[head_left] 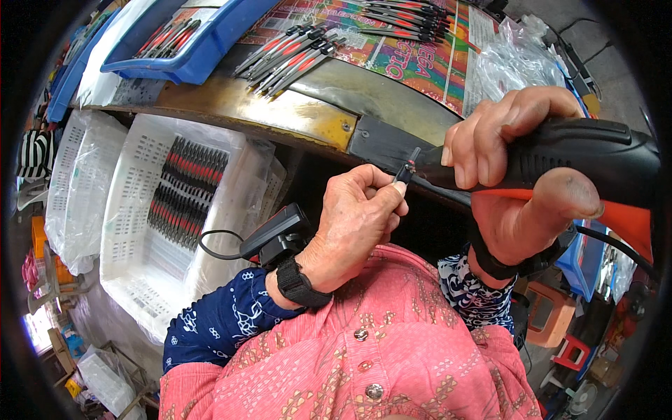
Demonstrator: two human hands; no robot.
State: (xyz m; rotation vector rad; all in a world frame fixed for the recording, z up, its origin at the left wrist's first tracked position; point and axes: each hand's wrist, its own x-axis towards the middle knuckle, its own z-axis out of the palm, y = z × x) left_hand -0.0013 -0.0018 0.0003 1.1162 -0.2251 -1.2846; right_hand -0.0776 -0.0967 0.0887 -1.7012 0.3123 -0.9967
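My left hand (358, 218) is closed in a pinch on a slim dark piece (404, 172), whose thin end points up past the fingertips. Most of that piece is hidden by my thumb and fingers. My right hand (493, 143) grips a black-and-orange power tool (581, 150) with vent slots in its side. Its narrower front end points left, close to the slim piece; I cannot tell whether they touch. On the table beyond my hands lies a bunch of slim black-and-red pen-like pieces (290, 56), with a second bunch (406, 19) farther right.
The worn table edge (280, 112) curves in front of me. A blue tray (189, 66) holds more pen-like pieces. At left, a white plastic crate (133, 231) lined with clear film contains rows of them. Clear plastic bags (521, 59) lie at the far right, beyond printed cardboard (420, 66).
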